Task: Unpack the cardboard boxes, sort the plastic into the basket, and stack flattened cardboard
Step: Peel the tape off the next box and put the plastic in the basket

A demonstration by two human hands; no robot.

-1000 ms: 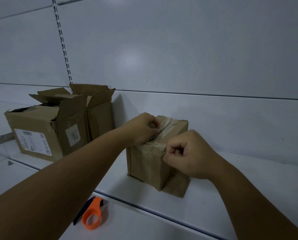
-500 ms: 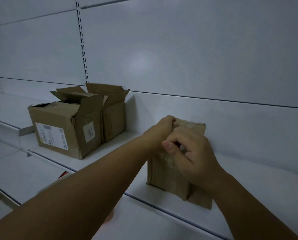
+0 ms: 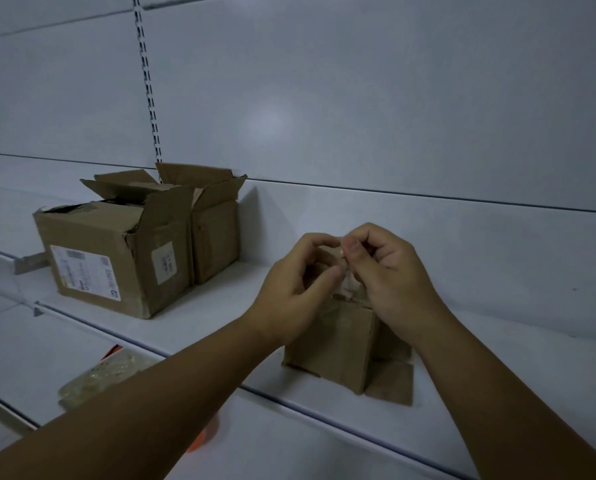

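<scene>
A small brown cardboard box (image 3: 338, 344) stands on the white shelf (image 3: 497, 375), with one bottom flap folded out to its right. Both hands hover over its top. My left hand (image 3: 296, 289) and my right hand (image 3: 390, 275) pinch a strip of clear tape (image 3: 345, 278) that rises from the box's top edge. The box's top is hidden behind my fingers. Two larger cardboard boxes sit at the left: a labelled one (image 3: 116, 258) in front and an open one (image 3: 213, 233) behind it.
On the lower shelf at the left lies a clear plastic bag (image 3: 99, 379) with a red-edged item. An orange tool (image 3: 203, 438) peeks out under my left forearm. A slotted upright (image 3: 147, 81) runs up the white back wall.
My hands left the box's sides and came together above its top, now pulling clear tape up. The view shifted, so the box sits lower and the orange tool is mostly hidden.
</scene>
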